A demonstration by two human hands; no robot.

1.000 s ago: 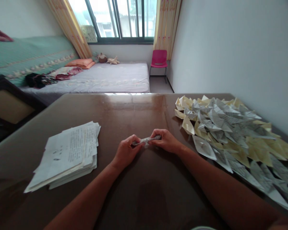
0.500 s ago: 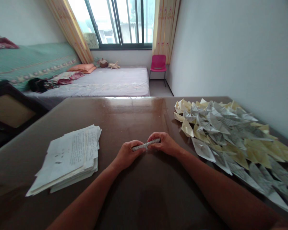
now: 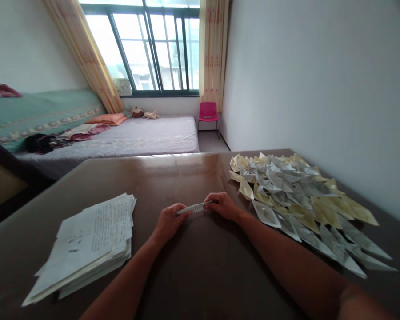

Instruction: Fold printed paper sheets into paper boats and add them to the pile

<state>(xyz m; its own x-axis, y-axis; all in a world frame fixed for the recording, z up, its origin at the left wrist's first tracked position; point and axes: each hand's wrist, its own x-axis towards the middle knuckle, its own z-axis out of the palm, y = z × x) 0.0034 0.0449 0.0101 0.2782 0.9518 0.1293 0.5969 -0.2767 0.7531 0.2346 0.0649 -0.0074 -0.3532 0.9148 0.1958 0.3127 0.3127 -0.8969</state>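
Paper [image 3: 195, 208], a narrow folded strip, spans your hands; your left hand [image 3: 170, 218] pinches one end, your right hand [image 3: 221, 205] the other, likely keeping its creases tight. Left of your grip lies the stack [image 3: 83, 235]; right, the boats [image 3: 286, 186], probably grouped as finished.

On the brown tabletop [image 3: 183, 275], low passage at the left was blocked by a stack of papers [image 3: 93, 231], and at the right by a broad spread of folded paper boats [image 3: 280, 186], flanked by the wall [image 3: 303, 80]. Between them, a lane was left open toward the far edge, crossed nearer by the left hand [image 3: 171, 219], folded paper strip [image 3: 194, 208] and right hand [image 3: 222, 206].
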